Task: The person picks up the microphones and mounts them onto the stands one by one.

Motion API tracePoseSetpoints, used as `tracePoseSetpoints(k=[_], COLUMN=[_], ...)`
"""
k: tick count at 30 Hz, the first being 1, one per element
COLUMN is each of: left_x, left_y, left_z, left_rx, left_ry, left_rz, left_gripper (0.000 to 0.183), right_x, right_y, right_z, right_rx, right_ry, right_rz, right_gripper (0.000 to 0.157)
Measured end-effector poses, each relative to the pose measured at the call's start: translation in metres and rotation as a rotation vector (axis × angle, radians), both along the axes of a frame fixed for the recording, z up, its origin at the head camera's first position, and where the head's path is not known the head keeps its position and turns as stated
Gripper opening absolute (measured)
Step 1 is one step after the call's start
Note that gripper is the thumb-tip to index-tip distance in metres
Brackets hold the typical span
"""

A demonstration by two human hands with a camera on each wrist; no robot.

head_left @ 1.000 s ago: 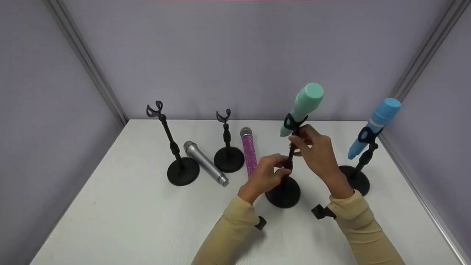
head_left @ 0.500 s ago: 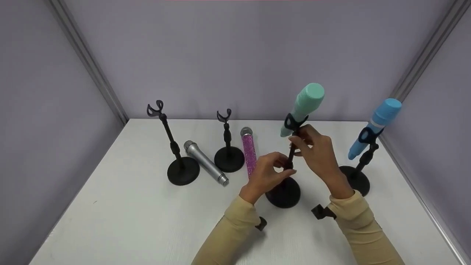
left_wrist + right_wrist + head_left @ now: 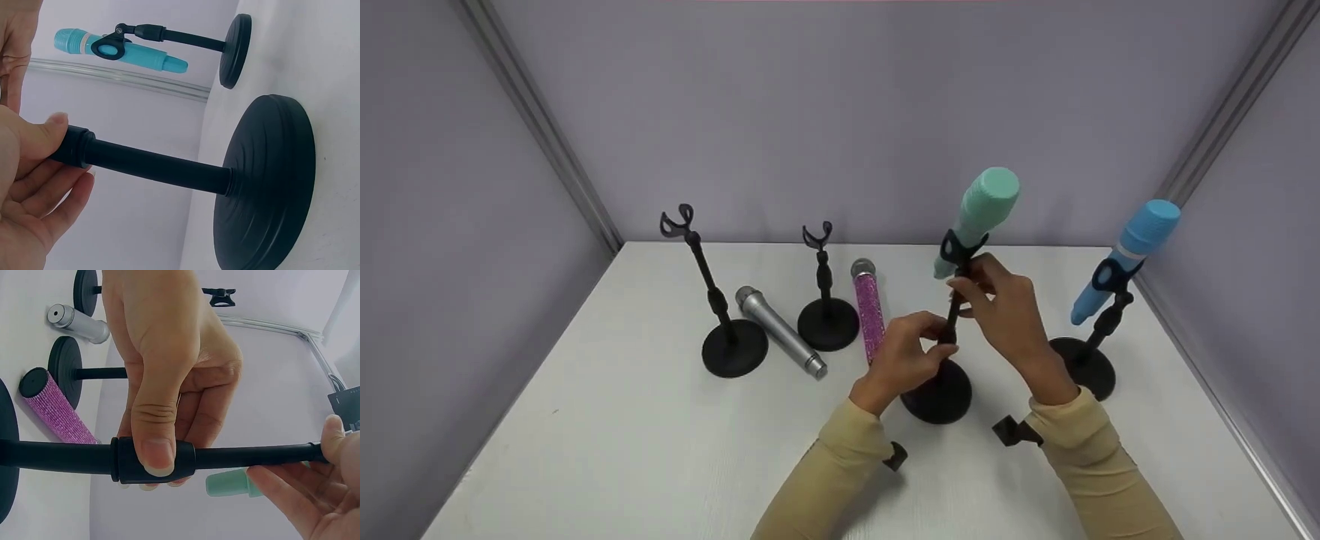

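Note:
A black microphone stand (image 3: 936, 397) stands on the white table with a mint-green microphone (image 3: 990, 199) tilted in its clip. My left hand (image 3: 904, 360) pinches the collar midway up the pole; the right wrist view shows its thumb across that collar (image 3: 154, 460). Higher up, just under the clip, my right hand (image 3: 1009, 319) holds the thin upper rod (image 3: 253, 457) between thumb and fingers. In the left wrist view the lower pole (image 3: 157, 163) and round base (image 3: 267, 185) are in plain sight. The mint-green microphone is only partly visible in the right wrist view.
To the right, a blue microphone (image 3: 1144, 229) sits in another stand (image 3: 1084, 367). A silver microphone (image 3: 780, 332) and a pink glittery microphone (image 3: 868, 311) lie on the table (image 3: 622, 450). Two stands with bare clips, one left (image 3: 733, 349) and one central (image 3: 827, 325), are behind them.
My left thumb straightened away from the collar half a second ago and is now bent back against it. The right hand and the stand have hardly moved.

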State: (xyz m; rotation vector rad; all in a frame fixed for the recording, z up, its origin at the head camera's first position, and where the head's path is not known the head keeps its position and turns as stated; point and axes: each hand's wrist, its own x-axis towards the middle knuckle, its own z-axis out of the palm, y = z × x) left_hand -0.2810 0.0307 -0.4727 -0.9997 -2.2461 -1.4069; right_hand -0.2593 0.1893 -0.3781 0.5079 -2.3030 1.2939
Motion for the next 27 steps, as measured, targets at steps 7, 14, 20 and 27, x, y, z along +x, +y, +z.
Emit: tracePoseSetpoints(k=[7, 14, 20, 27], left_x=[0.0011, 0.0005, -0.0010, -0.0012], left_y=[-0.0003, -0.0006, -0.0009, -0.0015], left_z=[0.0008, 0.0022, 0.0037, 0.0040], left_rx=[-0.017, -0.016, -0.018, -0.024], left_ry=[-0.012, -0.042, -0.046, -0.044], left_rz=[-0.009, -0.022, -0.031, -0.042], left_gripper=[0.017, 0.017, 0.017, 0.020], right_x=[-0.0018, -0.0023, -0.0025, -0.0027], right_y=[-0.0011, -0.0021, -0.0016, -0.0010], right_z=[-0.0025, -0.0020, -0.0013, -0.0030], right_rx=[0.012, 0.030, 0.030, 0.033], right_ry=[0.027, 0.031, 0.020, 0.023], right_rz=[0.004, 0.003, 0.018, 0.027], right_gripper=[0.018, 0.020, 0.020, 0.021])
